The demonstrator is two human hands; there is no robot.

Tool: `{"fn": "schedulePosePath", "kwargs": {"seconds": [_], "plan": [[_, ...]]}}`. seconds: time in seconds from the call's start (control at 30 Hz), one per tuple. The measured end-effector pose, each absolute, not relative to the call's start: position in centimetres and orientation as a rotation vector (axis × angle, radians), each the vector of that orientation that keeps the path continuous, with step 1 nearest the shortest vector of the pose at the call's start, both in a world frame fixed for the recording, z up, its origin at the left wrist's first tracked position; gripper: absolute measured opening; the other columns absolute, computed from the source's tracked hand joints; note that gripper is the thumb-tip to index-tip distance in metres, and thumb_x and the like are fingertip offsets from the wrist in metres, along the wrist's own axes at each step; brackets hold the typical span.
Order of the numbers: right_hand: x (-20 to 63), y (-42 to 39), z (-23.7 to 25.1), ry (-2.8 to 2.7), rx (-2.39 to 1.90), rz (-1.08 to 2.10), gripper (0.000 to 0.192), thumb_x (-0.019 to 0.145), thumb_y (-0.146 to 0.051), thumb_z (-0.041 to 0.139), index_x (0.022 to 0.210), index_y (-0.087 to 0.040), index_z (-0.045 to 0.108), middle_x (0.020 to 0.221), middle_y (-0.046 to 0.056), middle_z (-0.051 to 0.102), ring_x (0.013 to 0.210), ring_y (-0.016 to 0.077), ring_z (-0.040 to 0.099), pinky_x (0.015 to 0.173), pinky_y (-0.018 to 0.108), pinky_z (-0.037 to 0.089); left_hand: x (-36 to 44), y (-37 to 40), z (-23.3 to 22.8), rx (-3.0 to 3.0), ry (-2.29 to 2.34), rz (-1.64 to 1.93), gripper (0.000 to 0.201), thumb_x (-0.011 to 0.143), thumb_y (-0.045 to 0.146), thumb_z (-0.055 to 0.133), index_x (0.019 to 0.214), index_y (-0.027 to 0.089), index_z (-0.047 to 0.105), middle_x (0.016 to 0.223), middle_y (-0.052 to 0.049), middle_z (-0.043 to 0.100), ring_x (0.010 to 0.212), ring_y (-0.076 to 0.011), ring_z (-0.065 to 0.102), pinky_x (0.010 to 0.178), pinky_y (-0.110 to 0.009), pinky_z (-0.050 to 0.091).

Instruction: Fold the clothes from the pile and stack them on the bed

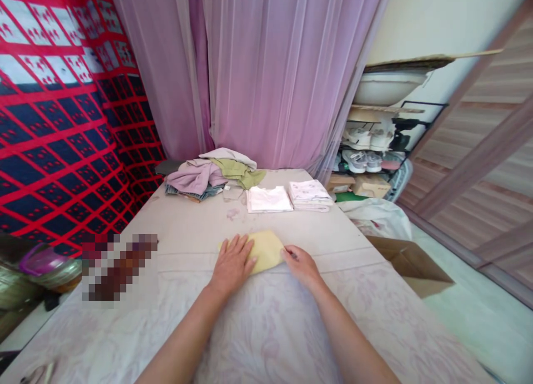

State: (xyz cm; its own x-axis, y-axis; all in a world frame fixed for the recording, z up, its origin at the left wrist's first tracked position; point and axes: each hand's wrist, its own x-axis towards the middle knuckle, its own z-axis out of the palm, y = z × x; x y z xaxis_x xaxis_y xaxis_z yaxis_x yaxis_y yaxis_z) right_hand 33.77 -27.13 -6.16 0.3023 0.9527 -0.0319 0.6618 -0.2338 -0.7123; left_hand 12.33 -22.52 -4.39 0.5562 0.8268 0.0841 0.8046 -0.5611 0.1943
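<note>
A: What are the hands doing?

B: The left hand lies flat, fingers spread, pressing on the left part of a pale yellow cloth. The right hand sits at the cloth's right edge, fingertips curled and pinching that edge. Both are touching the same cloth, one at each side, with a strip of yellow showing between them.

A: And where is the cloth?

B: It is folded small and lies on the bed, near the middle, just in front of the person, on a light sheet with a faint pattern.

A: What lies beyond it?

B: Farther back are two neat folded stacks side by side: a white stack and a patterned white stack to its right, just beside each other. To their left is a loose pile of unfolded clothes, lilac, olive and white.

A: Anything around the bed?

B: A pink curtain hangs behind. A red and dark blue patterned cloth covers the left side. On the right stand a rack with shoes and an open cardboard box on the floor.
</note>
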Motion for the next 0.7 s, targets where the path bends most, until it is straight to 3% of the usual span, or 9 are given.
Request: {"fn": "schedulePosePath", "kwargs": {"seconds": [0.13,0.23,0.33,0.4,0.53,0.6,0.7], "plan": [[32.6,-27.6,-5.8,-1.619,-2.211,0.236,0.032,0.090,-0.038,0.043,0.075,-0.020,0.065,0.089,0.006,0.065,0.084,0.0164,0.060,0.071,0.025,0.041,11.7,-22.5,-6.4,2.663,1.428,0.274,0.058,0.093,0.051,0.033,0.144,0.024,0.033,0.152,-0.005,0.031,0.141,-0.0264,0.023,0.114,-0.050,0.018],[32.1,-28.2,-5.8,-1.636,-2.280,0.087,0.032,0.091,-0.038,0.043,0.076,-0.020,0.064,0.089,0.007,0.064,0.084,0.0174,0.060,0.070,0.026,0.041,11.8,-22.3,-7.1,2.680,1.447,0.310,0.058,0.092,0.052,0.034,0.143,0.025,0.035,0.151,-0.005,0.033,0.140,-0.0263,0.025,0.113,-0.050,0.019],[31.8,-28.1,-5.7,-1.564,-2.197,-0.004,0.026,0.091,-0.031,0.042,0.097,-0.019,0.064,0.098,0.007,0.064,0.089,0.0182,0.060,0.076,0.028,0.043,12.1,-22.3,-7.2,2.673,1.469,0.307,0.057,0.092,0.051,0.035,0.142,0.025,0.037,0.150,-0.005,0.034,0.139,-0.0265,0.026,0.113,-0.050,0.020],[31.3,-27.7,-5.3,-1.638,-2.016,-0.065,0.032,0.091,-0.026,0.037,0.112,-0.019,0.061,0.112,0.009,0.063,0.102,0.0185,0.057,0.087,0.029,0.042,12.2,-22.4,-7.2,2.670,1.471,0.320,0.059,0.092,0.051,0.035,0.143,0.022,0.036,0.150,-0.006,0.034,0.139,-0.0265,0.026,0.113,-0.049,0.020],[29.6,-25.9,-4.7,-2.138,-1.585,0.022,0.044,0.093,-0.025,0.032,0.132,-0.020,0.051,0.138,0.007,0.050,0.130,0.0162,0.039,0.109,0.032,0.026,11.7,-22.6,-7.3,2.662,1.475,0.372,0.071,0.090,0.055,0.034,0.144,0.009,0.031,0.152,-0.014,0.027,0.141,-0.0275,0.020,0.114,-0.044,0.021],[29.0,-25.0,-4.9,-2.290,-1.576,0.127,0.047,0.093,-0.030,0.033,0.138,-0.021,0.044,0.146,0.006,0.041,0.136,0.0172,0.031,0.113,0.037,0.019,11.1,-22.7,-7.1,2.646,1.516,0.351,0.071,0.091,0.053,0.032,0.144,0.007,0.030,0.153,-0.015,0.025,0.142,-0.0275,0.017,0.115,-0.044,0.019],[28.9,-24.2,-5.7,-2.248,-1.822,0.256,0.054,0.093,-0.041,0.032,0.143,-0.019,0.036,0.151,0.009,0.031,0.140,0.0216,0.024,0.113,0.044,0.014,10.2,-23.0,-6.7,2.603,1.607,0.247,0.066,0.092,0.051,0.028,0.146,0.013,0.028,0.153,-0.011,0.023,0.142,-0.0271,0.016,0.114,-0.050,0.013]]}}
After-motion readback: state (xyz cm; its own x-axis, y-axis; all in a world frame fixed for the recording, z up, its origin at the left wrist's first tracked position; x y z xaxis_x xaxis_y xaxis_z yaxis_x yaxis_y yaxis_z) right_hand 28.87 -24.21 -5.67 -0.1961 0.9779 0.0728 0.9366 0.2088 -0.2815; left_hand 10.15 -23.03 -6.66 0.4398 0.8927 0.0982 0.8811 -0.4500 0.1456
